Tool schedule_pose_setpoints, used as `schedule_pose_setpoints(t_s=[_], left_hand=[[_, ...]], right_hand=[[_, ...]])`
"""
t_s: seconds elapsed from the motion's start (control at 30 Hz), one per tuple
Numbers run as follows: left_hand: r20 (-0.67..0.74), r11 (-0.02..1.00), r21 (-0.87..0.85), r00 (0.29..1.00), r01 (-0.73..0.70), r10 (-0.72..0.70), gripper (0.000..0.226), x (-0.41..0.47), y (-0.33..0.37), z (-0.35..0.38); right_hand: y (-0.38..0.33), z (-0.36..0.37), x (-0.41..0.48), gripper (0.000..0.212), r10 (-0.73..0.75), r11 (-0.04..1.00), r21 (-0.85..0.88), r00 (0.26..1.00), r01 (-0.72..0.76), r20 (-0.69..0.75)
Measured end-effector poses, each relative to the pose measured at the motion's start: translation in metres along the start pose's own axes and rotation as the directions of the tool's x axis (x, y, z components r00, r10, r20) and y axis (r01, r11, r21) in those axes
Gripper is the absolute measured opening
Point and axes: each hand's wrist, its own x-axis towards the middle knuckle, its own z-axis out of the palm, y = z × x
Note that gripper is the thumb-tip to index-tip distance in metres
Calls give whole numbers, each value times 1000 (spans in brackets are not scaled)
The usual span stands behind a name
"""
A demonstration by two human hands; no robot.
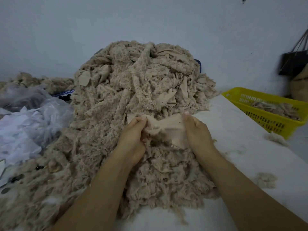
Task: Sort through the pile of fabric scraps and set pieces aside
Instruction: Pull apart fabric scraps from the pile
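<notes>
A tall pile of beige fluffy fabric scraps rises against the wall and spills forward across the white table. Above the pile's near slope I hold one scrap, its smooth backing facing me. My left hand pinches its left edge with curled fingers. My right hand grips its right edge, thumb on top. The piece is stretched between both hands.
A yellow plastic basket with a few beige scraps stands at the right. Clear plastic bags and white material lie at the left. Loose tufts dot the table at the right. A dark bag hangs on the wall.
</notes>
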Motion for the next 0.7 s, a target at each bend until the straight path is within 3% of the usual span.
schedule_pose_setpoints(t_s=[0.07,0.17,0.27,0.33,0.4,0.43,0.47,0.57,0.63,0.7], left_hand=[[34,1000,-5,999,7,-6,19,0,-1,0],[141,999,31,990,23,-27,19,-2,0,0],[128,993,120,992,-19,4,13,-3,-4,0],[63,964,248,994,-100,87,21,-3,-5,0],[35,919,350,982,-184,183,27,-3,-6,0],[33,898,383,975,-217,222,28,-4,-6,1],[37,875,412,965,-253,261,28,-4,-6,1],[32,862,423,955,-280,294,26,-6,-4,1],[17,889,376,961,-260,275,20,-5,-4,0],[8,899,357,963,-253,268,15,-2,-4,-3]], right_hand=[[0,0,-1,22,-3,1000,-30,1000,3,15],[5,0,2,42,-7,999,-38,1000,7,-2],[1,0,1,62,-21,999,-46,999,19,-39],[-5,0,0,55,-5,999,-39,998,3,-59],[-3,-2,-1,30,50,998,45,997,-52,53],[2,-3,0,60,46,997,54,991,-53,125],[0,-2,-4,76,48,998,30,980,-55,194],[0,6,-10,45,20,993,-120,941,22,337],[1,6,-8,45,5,987,-156,969,35,247],[2,1,-1,43,28,997,-75,997,-23,71]])
